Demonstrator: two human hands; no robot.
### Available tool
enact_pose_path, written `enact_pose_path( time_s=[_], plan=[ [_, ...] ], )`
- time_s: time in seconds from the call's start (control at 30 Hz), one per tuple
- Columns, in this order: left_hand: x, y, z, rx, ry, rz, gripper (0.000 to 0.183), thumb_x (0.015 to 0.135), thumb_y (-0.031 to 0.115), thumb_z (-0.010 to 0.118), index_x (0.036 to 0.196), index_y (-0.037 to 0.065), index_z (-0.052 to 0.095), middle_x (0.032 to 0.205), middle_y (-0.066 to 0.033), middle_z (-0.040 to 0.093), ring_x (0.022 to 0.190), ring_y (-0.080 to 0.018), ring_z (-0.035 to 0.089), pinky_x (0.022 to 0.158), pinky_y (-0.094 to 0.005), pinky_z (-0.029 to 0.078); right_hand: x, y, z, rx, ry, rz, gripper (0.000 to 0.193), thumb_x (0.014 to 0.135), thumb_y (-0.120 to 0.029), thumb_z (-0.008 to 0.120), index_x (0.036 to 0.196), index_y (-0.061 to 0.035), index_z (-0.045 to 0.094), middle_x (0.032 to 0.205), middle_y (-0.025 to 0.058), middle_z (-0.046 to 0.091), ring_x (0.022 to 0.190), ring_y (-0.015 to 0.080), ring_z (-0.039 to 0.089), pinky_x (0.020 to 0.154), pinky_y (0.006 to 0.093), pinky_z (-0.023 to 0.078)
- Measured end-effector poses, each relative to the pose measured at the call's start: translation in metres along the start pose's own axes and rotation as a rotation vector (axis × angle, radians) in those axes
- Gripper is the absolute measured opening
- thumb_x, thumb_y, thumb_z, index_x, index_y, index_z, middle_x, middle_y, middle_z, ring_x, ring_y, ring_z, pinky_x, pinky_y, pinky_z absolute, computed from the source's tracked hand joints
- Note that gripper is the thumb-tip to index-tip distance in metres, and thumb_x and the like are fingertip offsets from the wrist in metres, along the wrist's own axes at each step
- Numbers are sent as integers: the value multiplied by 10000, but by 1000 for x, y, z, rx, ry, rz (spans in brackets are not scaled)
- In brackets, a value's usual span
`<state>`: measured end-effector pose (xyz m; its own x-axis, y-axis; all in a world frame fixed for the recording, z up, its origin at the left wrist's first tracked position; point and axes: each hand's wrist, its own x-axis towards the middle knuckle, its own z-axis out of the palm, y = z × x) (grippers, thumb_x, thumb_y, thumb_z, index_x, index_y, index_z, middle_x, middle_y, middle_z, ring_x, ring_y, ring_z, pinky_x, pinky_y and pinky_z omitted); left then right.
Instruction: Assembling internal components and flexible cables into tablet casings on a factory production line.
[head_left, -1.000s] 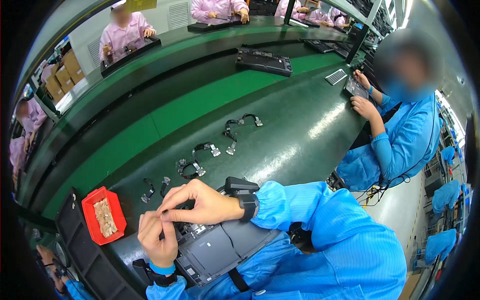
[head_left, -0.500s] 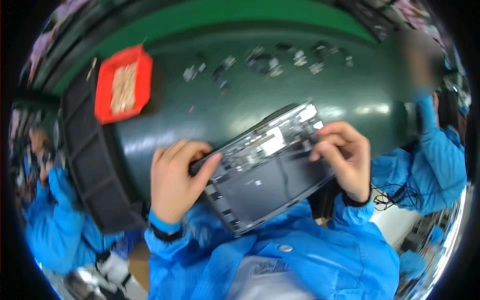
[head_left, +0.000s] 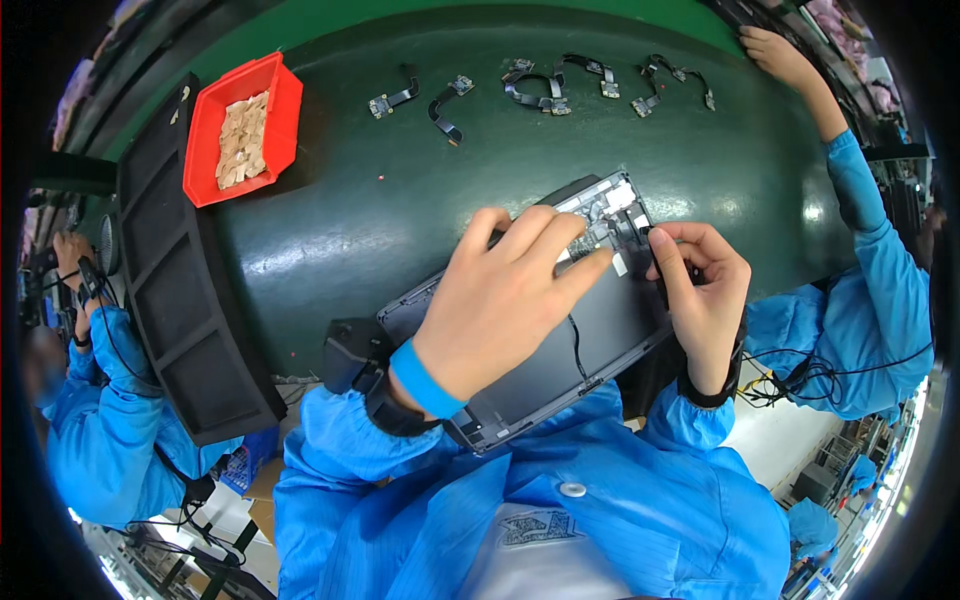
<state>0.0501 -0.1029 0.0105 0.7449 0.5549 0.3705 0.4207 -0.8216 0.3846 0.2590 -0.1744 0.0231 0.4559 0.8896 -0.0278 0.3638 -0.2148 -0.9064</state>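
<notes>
An opened laptop base (head_left: 622,335), a thin dark grey shell, lies tilted in front of me at the table's near edge. Along its far side runs a circuit board (head_left: 603,212) with silvery patches, and a thin black cable (head_left: 578,350) crosses the shell. My left hand (head_left: 500,300), wearing a blue wristband, reaches over the base with its fingers apart above the board; whether the fingertips touch it I cannot tell. At the right edge, my right hand (head_left: 705,290) pinches the base between thumb and curled fingers. My left hand hides part of the board and shell.
Several small flex-cable boards (head_left: 541,102) lie along the far side of the green table (head_left: 330,240). A red bin (head_left: 205,150) of tan pieces stands by a black compartmented tray (head_left: 165,270) at left. Co-workers' blue sleeves (head_left: 870,250) appear on both sides.
My left hand has left the base's left edge and swung right over the circuit board. My right hand stays at the right edge, its fingers more curled. A co-worker's hand at far right moved away.
</notes>
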Motion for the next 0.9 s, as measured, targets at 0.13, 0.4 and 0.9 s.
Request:
enact_pose_path(
  time_s=[0.13,0.4,0.9],
  plan=[
    [13,-5,12,60,-1,16,417,780,43,668,1174,163,736,1148,-25,647,1099,-195,607,867,-364,437,5,2,6,47,-40,-34,133,952,-57,723,1018,58,722,723,48,727,667,79,668,641,196,477],
    [11,-12,14,64,-9,31,340,773,67,678,1089,161,762,1065,32,668,1031,-157,627,834,-343,435,11,16,23,-70,-43,-113,78,869,-101,779,893,-26,776,678,58,737,672,136,668,794,301,469],
    [9,-13,13,41,46,40,312,741,70,706,1030,154,788,1027,43,675,980,-169,630,738,-336,440,8,16,24,-232,-24,-232,45,840,-103,794,855,-63,780,691,35,741,695,159,620,800,337,393]
  ],
)
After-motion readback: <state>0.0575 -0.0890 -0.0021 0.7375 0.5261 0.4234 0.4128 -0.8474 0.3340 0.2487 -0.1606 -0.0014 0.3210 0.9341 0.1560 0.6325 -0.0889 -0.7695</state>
